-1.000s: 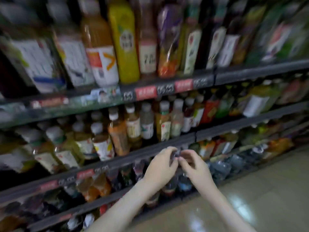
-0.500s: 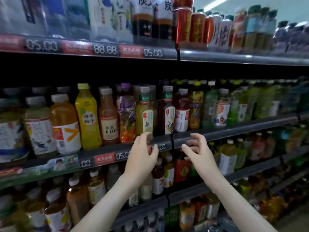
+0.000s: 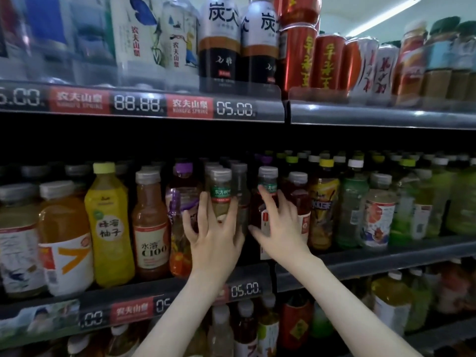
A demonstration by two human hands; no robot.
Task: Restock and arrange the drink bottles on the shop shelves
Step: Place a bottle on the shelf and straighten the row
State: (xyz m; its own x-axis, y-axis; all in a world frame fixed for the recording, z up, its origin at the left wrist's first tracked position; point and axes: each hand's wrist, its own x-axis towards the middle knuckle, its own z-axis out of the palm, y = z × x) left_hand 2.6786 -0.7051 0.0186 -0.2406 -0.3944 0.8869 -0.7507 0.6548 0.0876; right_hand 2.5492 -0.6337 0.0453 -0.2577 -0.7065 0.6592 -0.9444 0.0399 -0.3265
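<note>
Both my hands are up at the middle shelf (image 3: 360, 264), which is packed with rows of drink bottles. My left hand (image 3: 215, 238) lies against a pale tea bottle with a grey cap and green neck band (image 3: 220, 194), its fingers spread up along both sides of the bottle. My right hand (image 3: 279, 228) touches the neighbouring dark red tea bottle with a grey cap (image 3: 268, 186), fingers straight and fanned over its front. Both bottles stand upright at the shelf's front edge.
To the left stand a purple-capped bottle (image 3: 181, 202), an amber C100 bottle (image 3: 150, 222), a yellow bottle (image 3: 107, 222) and an orange one (image 3: 61, 235). Green and yellow bottles fill the right. Above is a shelf of red cans (image 3: 300, 57) and dark bottles (image 3: 219, 42); more bottles sit below.
My hands rose from the lower shelf edge, where their fingers were together, to the middle shelf and now lie on two bottles. The view lifted from the lower shelves.
</note>
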